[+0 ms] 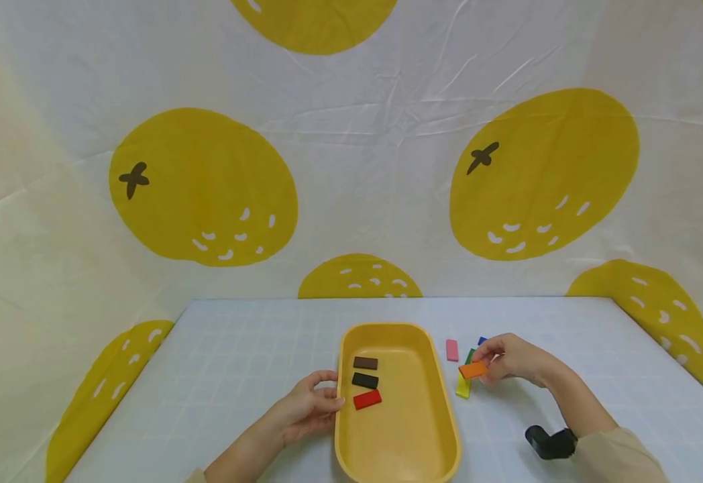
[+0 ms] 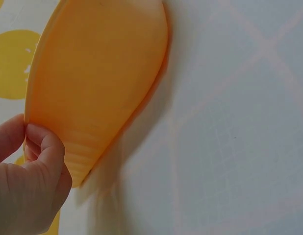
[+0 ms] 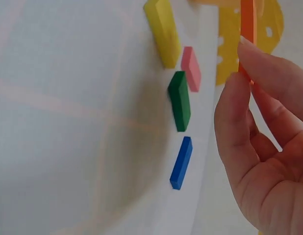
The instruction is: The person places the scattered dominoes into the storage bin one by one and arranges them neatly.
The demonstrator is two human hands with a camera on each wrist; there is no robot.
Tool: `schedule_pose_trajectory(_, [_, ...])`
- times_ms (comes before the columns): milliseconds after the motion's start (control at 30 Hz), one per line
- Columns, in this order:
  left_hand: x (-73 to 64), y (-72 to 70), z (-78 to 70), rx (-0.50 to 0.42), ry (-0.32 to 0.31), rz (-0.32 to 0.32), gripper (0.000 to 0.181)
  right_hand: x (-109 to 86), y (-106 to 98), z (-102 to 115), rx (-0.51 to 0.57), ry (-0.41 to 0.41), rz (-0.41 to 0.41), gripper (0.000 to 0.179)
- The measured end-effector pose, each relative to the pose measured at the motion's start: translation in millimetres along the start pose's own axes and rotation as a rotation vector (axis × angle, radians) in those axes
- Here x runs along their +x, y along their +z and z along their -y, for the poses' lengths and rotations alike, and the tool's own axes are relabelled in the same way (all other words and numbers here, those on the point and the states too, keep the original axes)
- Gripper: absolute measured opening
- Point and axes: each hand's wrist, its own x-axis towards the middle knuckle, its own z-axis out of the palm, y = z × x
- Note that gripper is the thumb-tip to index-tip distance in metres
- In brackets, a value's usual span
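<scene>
My left hand (image 1: 308, 408) pinches the left rim of a yellow tray (image 1: 414, 429) between thumb and fingers. Inside the tray, along its left side, lie a brown block (image 1: 365, 363), a black block (image 1: 365, 381) and a red block (image 1: 367, 400). To the right of the tray, my right hand (image 1: 517, 362) holds an orange block (image 1: 473, 370) by one end, raised over the table. Below it on the table are a yellow block (image 3: 163, 32), a pink block (image 3: 191, 69), a green block (image 3: 179, 102) and a blue block (image 3: 181, 163).
A white tabletop (image 1: 237, 335) with a faint grid carries everything. Behind it hangs a pale cloth (image 1: 363, 201) printed with yellow fruit shapes. A black object (image 1: 551, 443) shows at the right wrist, by the sleeve (image 1: 617, 456).
</scene>
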Motion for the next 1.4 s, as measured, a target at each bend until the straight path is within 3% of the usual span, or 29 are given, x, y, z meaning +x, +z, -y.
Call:
schedule_pose_trajectory(267, [0.4, -0.4, 0.6, 0.006, 0.008, -0.007, 0.05, 14.6, 6, 20, 0.091, -0.026, -0.048, 0.031])
schedule_pose_trajectory(600, [1.4, -0.9, 0.0, 0.01, -0.001, -0.011, 0.05, 24.9, 11, 47, 0.087, -0.023, -0.083, 0.033])
schedule_pose_trajectory(1233, [0.5, -2.1, 2.5, 0.005, 0.005, 0.017, 0.049, 46.9, 36, 75, 0.166, -0.095, -0.058, 0.031])
schedule_pose_trajectory(1400, [0.6, -1.3, 1.8, -0.002, 0.001, 0.012, 0.048, 51.7, 44, 78, 0.157, -0.094, -0.085, 0.03])
